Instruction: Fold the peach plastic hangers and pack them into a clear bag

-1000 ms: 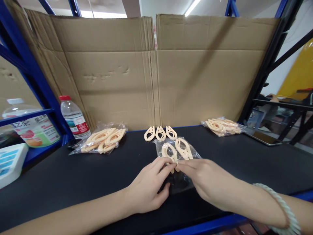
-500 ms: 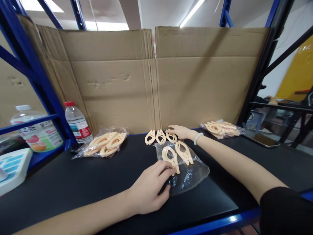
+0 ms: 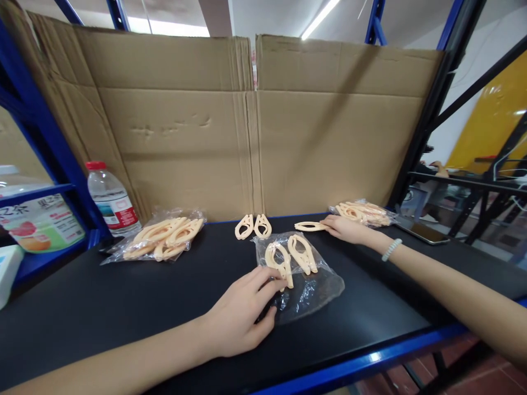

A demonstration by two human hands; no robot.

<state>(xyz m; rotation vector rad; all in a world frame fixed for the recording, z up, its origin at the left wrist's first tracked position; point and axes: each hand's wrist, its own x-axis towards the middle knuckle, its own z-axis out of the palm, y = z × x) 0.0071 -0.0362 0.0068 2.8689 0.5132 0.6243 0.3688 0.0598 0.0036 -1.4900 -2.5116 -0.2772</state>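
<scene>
My left hand (image 3: 241, 310) rests on the black shelf, its fingers pinching the near edge of a clear plastic bag (image 3: 307, 282) that holds two cream plastic clips (image 3: 290, 257). My right hand (image 3: 345, 228) reaches far to the right and grips one cream clip (image 3: 309, 226) by its end, just above the shelf. Two loose cream clips (image 3: 252, 226) lie side by side behind the bag.
A full bag of clips (image 3: 162, 238) lies at the left, another full bag (image 3: 362, 213) at the back right. A water bottle (image 3: 109, 200) stands left by the blue post. Cardboard (image 3: 251, 120) walls the back. A tablet (image 3: 424, 233) lies at the right.
My right hand left the bag, reached to the three loose clips at the back, took the rightmost one and carried it to the right. My left hand stayed on the bag.
</scene>
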